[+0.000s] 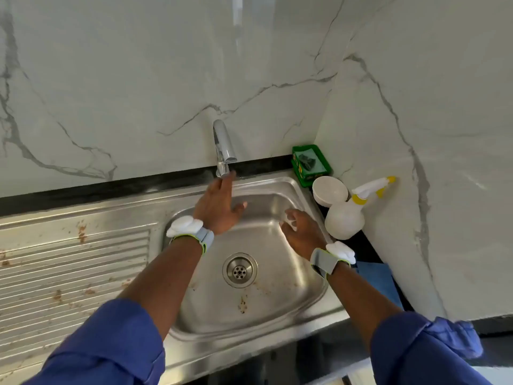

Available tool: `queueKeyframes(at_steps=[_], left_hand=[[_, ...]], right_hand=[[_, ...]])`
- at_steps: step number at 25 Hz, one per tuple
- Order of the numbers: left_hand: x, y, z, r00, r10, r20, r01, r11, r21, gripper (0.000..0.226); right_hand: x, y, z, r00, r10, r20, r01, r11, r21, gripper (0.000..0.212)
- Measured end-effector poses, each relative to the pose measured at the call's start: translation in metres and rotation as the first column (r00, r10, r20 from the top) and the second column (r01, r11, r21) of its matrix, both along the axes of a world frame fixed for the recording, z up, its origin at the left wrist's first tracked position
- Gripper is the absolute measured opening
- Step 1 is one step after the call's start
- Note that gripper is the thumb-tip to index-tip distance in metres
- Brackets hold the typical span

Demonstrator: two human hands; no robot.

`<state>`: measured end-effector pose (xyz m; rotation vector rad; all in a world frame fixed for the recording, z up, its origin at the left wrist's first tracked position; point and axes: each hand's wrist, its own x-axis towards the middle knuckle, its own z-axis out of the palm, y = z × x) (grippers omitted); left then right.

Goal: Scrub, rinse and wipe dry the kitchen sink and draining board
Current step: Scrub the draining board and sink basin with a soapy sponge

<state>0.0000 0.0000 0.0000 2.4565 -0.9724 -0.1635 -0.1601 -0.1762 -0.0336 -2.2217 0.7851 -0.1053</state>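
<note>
At the tap (223,151), left hand (219,207); right hand (301,232) over sink (266,298).

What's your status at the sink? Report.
Left hand open, fingertips at tap spout. Right hand loosely curled over sink, grip unclear. Brown stains on sink and draining board. Nothing in the way.

glossy white marble-veined walls (138,65) meeting in a corner above black countertop (83,187)

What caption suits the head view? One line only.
Left hand at the tap over a stained steel sink, right hand inside it.
</note>
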Motion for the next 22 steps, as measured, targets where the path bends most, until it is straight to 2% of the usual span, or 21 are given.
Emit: queueKeyframes(at_steps=[2,5,8,10,12,14,16,18,20,22], left_hand=[[0.024,-0.024,0.001,0.989,0.147,0.013,-0.146,0.987,-0.068,0.076],[0.059,-0.046,0.005,0.946,0.322,0.025,-0.322,0.947,-0.019,0.064],[0.083,-0.060,-0.003,0.898,0.401,-0.180,-0.426,0.894,-0.137,0.055],[0.099,-0.067,-0.013,0.881,0.422,-0.213,-0.457,0.875,-0.160,0.044],[0.105,-0.068,-0.027,0.917,0.386,-0.105,-0.396,0.910,-0.119,0.042],[0.108,-0.067,-0.046,0.922,0.371,-0.116,-0.388,0.896,-0.215,0.044],[0.115,-0.067,-0.064,0.924,0.352,-0.147,-0.381,0.865,-0.327,0.046],[0.120,-0.072,-0.082,0.929,0.369,-0.035,-0.357,0.867,-0.348,0.049],[0.125,-0.072,-0.090,0.926,0.370,0.073,-0.326,0.883,-0.338,0.057],[0.128,-0.072,-0.093,0.929,0.368,0.028,-0.331,0.864,-0.379,0.062]], right_hand=[[0.021,-0.017,0.000,0.997,-0.054,0.056,0.055,0.998,-0.023,0.036],[0.054,-0.043,0.009,0.983,-0.147,0.114,0.157,0.984,-0.088,0.029],[0.091,-0.075,0.020,0.928,-0.330,0.174,0.347,0.935,-0.073,0.021],[0.125,-0.104,0.019,0.891,-0.401,0.215,0.419,0.907,-0.044,0.021],[0.149,-0.131,0.020,0.885,-0.422,0.196,0.446,0.889,-0.104,0.022],[0.167,-0.160,0.020,0.918,-0.384,0.104,0.397,0.902,-0.173,0.023],[0.183,-0.186,0.022,0.958,-0.273,-0.082,0.249,0.942,-0.225,0.024],[0.193,-0.200,0.020,0.949,-0.181,-0.259,0.114,0.960,-0.255,0.024],[0.196,-0.207,0.020,0.944,-0.132,-0.302,0.049,0.962,-0.270,0.024],[0.199,-0.211,0.023,0.930,-0.058,-0.362,-0.061,0.949,-0.310,0.023]])
